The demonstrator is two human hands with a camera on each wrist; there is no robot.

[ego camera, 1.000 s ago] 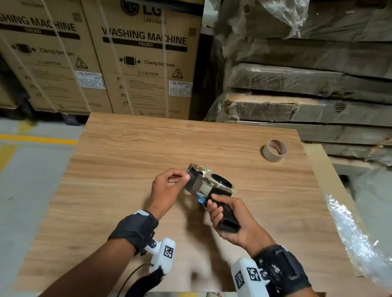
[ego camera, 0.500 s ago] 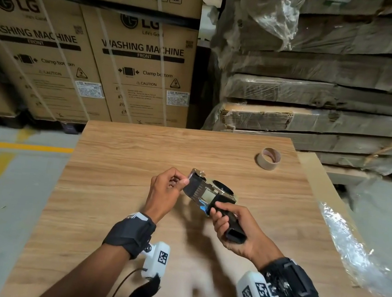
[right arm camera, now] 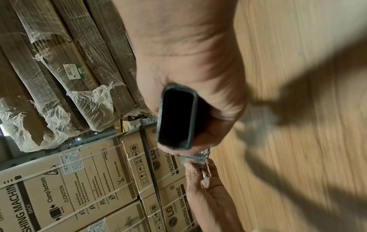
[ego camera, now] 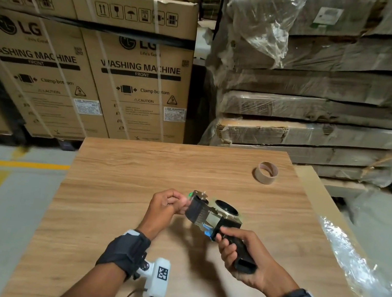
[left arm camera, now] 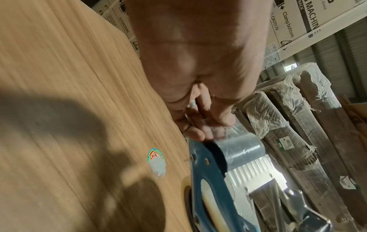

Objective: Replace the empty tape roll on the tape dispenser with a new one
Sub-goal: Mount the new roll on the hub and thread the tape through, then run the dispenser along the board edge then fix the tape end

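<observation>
The left hand (ego camera: 167, 201) pinches the loose end of clear tape (left arm camera: 228, 130) between thumb and fingertips, just off the front end of the tape dispenser (ego camera: 214, 218). In the left wrist view the film runs from that pinch back over the roller (left arm camera: 241, 146) toward the ribbed plate and the bristle wiper behind it. The right hand (ego camera: 240, 253) is wrapped around the black handle (ego camera: 242, 255), carrying the dispenser clear of the table (ego camera: 132, 189), front end tipped up and toward the left hand.

By my reading the new roll is already mounted, since tape feeds out of the dispenser, and the step in hand is threading the leader through the front. The roll itself is mostly hidden; only a dark hub (ego camera: 226, 207) shows on top of the body in the head view.

To do it well:
1. Draw the tape straight along the dispenser's length, so it lies flat across the full roller without creasing.
2. Keep light tension from the pinch, and a steady right hand, so the film cannot snap back onto the roll.
3. Mind the serrated blade, which I take to be at the front edge, close to the left fingers.
4. Which face is sticky cannot be told here; check it before pulling further.

The empty cardboard core (ego camera: 265, 172) stands on the far right part of the table, well apart from both hands. Stacked washing machine cartons (ego camera: 133, 82) and plastic-wrapped cardboard stacks (ego camera: 320, 132) stand beyond.
</observation>
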